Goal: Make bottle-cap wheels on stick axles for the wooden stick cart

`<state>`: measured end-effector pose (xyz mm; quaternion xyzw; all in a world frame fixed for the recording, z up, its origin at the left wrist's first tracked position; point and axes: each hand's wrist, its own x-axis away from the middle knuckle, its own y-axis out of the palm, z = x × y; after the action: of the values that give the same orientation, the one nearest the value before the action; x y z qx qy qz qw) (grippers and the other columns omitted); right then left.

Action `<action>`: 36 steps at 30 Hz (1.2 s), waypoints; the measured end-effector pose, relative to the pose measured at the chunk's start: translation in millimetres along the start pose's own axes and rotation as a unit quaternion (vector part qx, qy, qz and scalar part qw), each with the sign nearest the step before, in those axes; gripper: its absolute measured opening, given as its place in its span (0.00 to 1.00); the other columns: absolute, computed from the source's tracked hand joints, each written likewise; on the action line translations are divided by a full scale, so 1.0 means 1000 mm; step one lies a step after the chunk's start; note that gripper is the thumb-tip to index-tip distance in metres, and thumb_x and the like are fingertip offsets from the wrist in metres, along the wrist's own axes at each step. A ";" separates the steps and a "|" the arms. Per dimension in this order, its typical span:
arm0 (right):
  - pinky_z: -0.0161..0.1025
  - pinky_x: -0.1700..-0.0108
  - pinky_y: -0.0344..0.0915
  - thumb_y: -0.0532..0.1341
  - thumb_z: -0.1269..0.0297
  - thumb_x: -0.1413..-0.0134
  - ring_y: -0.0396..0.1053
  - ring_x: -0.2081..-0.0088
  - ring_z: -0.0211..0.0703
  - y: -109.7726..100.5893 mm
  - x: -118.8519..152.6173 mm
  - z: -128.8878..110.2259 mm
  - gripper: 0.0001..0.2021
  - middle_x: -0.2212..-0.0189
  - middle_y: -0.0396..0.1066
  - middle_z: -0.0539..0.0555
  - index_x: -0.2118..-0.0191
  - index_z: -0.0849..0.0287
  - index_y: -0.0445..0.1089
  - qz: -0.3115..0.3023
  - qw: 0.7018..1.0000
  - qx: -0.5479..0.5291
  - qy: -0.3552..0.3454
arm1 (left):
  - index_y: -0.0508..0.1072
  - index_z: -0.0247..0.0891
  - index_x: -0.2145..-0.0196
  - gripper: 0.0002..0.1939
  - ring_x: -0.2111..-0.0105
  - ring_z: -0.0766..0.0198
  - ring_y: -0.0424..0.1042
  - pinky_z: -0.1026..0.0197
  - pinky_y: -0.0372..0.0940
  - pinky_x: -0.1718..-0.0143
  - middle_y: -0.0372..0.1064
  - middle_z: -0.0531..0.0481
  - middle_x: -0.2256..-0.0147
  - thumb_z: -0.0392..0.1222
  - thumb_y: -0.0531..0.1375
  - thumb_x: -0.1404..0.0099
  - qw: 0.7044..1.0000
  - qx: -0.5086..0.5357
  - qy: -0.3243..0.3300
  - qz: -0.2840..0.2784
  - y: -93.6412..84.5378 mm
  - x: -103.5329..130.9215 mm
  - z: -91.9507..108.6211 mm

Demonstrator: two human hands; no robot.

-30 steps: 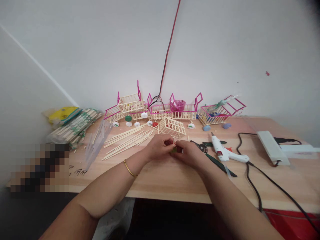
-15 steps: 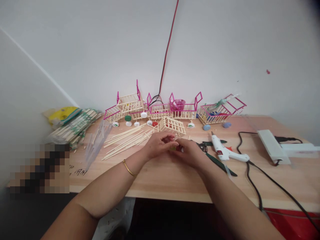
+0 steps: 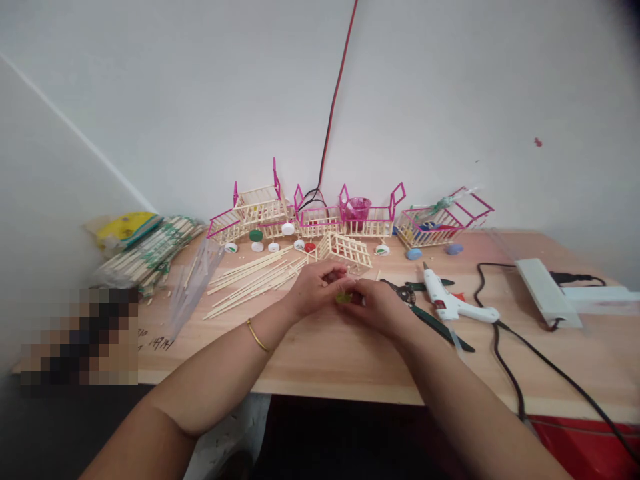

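Observation:
My left hand point(image 3: 320, 288) and my right hand point(image 3: 374, 301) meet over the middle of the wooden table, fingertips together. Between them shows a small yellow-green piece point(image 3: 343, 297), held by the fingers of both hands and partly hidden. Just behind my hands lies a small frame of pale sticks point(image 3: 345, 251). Loose thin sticks point(image 3: 255, 283) are spread on the table to the left of my left hand. To the right of my right hand are green-handled cutters point(image 3: 435, 323) and a white glue gun point(image 3: 450, 303).
Small stick carts with pink rims point(image 3: 320, 223) stand along the wall, one with a pink cup point(image 3: 357, 209). Bagged sticks point(image 3: 150, 253) lie at left. A white power strip point(image 3: 547, 293) and black cables point(image 3: 555, 370) lie at right.
The yellow-green piece between my fingers shows more clearly. My right hand has turned slightly; both hands remain in nearly the same place.

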<state>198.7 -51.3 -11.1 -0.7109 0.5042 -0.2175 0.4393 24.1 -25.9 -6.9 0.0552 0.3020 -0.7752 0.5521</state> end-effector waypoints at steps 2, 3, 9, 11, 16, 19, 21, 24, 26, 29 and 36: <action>0.34 0.72 0.54 0.61 0.60 0.50 0.63 0.74 0.39 0.002 -0.001 0.001 0.07 0.76 0.70 0.50 0.70 0.58 0.71 0.003 1.000 -0.001 -0.008 | 0.73 0.33 0.67 0.16 0.74 0.69 0.64 0.66 0.62 0.71 0.68 0.51 0.73 0.51 0.61 0.41 1.000 -0.007 0.004 -0.001 0.000 0.000 -0.001; 0.34 0.72 0.54 0.61 0.60 0.49 0.64 0.74 0.39 0.003 -0.001 0.001 0.07 0.76 0.70 0.50 0.69 0.58 0.71 0.007 1.000 -0.002 -0.011 | 0.73 0.33 0.66 0.16 0.74 0.69 0.64 0.66 0.61 0.71 0.68 0.51 0.73 0.52 0.60 0.41 1.000 -0.010 0.005 -0.001 0.001 0.000 -0.001; 0.34 0.73 0.52 0.61 0.59 0.49 0.64 0.74 0.39 0.007 -0.002 0.004 0.08 0.75 0.70 0.51 0.71 0.58 0.69 0.009 1.000 0.017 -0.013 | 0.73 0.35 0.66 0.16 0.75 0.69 0.64 0.66 0.61 0.71 0.68 0.52 0.75 0.52 0.59 0.39 0.999 -0.036 0.013 -0.011 0.002 0.001 -0.006; 0.34 0.73 0.52 0.61 0.59 0.50 0.64 0.74 0.39 0.008 -0.002 0.004 0.08 0.75 0.71 0.51 0.71 0.58 0.69 0.007 1.000 0.023 -0.012 | 0.74 0.35 0.65 0.15 0.74 0.69 0.65 0.66 0.61 0.71 0.68 0.52 0.74 0.50 0.59 0.39 0.998 -0.051 0.019 -0.013 0.002 0.000 -0.007; 0.35 0.73 0.52 0.61 0.58 0.51 0.64 0.74 0.40 0.006 -0.002 0.004 0.09 0.75 0.70 0.52 0.72 0.58 0.67 0.001 1.000 0.026 0.004 | 0.75 0.34 0.67 0.11 0.72 0.67 0.68 0.65 0.61 0.68 0.72 0.50 0.72 0.45 0.58 0.37 0.996 -0.074 0.032 -0.040 0.002 0.000 -0.007; 0.35 0.72 0.52 0.62 0.59 0.53 0.64 0.74 0.40 0.004 -0.002 0.003 0.08 0.76 0.70 0.52 0.72 0.58 0.67 -0.004 1.000 0.019 0.009 | 0.75 0.34 0.67 0.11 0.72 0.67 0.69 0.65 0.61 0.68 0.72 0.49 0.72 0.44 0.58 0.37 0.996 -0.071 0.029 -0.048 0.002 0.000 -0.006; 0.35 0.72 0.53 0.62 0.59 0.53 0.64 0.74 0.40 0.003 -0.002 0.002 0.08 0.76 0.70 0.52 0.71 0.58 0.67 -0.003 1.000 0.012 0.012 | 0.75 0.34 0.67 0.10 0.72 0.67 0.69 0.65 0.61 0.68 0.73 0.49 0.72 0.43 0.58 0.38 0.996 -0.069 0.028 -0.054 0.002 0.000 -0.005; 0.35 0.72 0.53 0.61 0.59 0.52 0.64 0.74 0.40 0.002 -0.001 0.001 0.08 0.76 0.70 0.51 0.71 0.58 0.66 0.002 1.000 0.005 0.010 | 0.75 0.34 0.68 0.08 0.72 0.67 0.69 0.65 0.61 0.68 0.73 0.50 0.72 0.40 0.59 0.38 0.995 -0.074 0.034 -0.065 0.001 0.000 -0.005; 0.34 0.72 0.53 0.60 0.61 0.51 0.64 0.74 0.40 0.001 -0.001 0.000 0.07 0.76 0.69 0.51 0.72 0.58 0.66 0.005 1.000 0.000 0.002 | 0.74 0.34 0.69 0.07 0.72 0.67 0.69 0.65 0.61 0.67 0.73 0.50 0.72 0.40 0.59 0.39 0.994 -0.075 0.039 -0.066 0.001 0.000 -0.005; 0.34 0.72 0.53 0.60 0.62 0.51 0.64 0.74 0.39 0.002 0.000 0.000 0.06 0.76 0.69 0.50 0.72 0.58 0.65 0.010 1.000 -0.003 -0.007 | 0.74 0.34 0.68 0.07 0.71 0.67 0.69 0.65 0.61 0.67 0.73 0.50 0.72 0.40 0.59 0.38 0.994 -0.070 0.042 -0.066 0.001 0.001 -0.005; 0.34 0.72 0.53 0.60 0.61 0.49 0.64 0.75 0.39 0.002 0.000 0.002 0.08 0.77 0.69 0.51 0.74 0.58 0.65 0.010 1.000 0.004 -0.019 | 0.73 0.35 0.71 0.10 0.72 0.68 0.69 0.66 0.61 0.67 0.72 0.51 0.73 0.42 0.57 0.36 0.992 -0.085 0.059 -0.074 0.001 0.001 -0.007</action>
<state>198.6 -50.5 -13.9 -0.7082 0.5016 -0.2017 0.4540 23.4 -22.8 -13.8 0.0314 0.4023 -0.7809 0.4768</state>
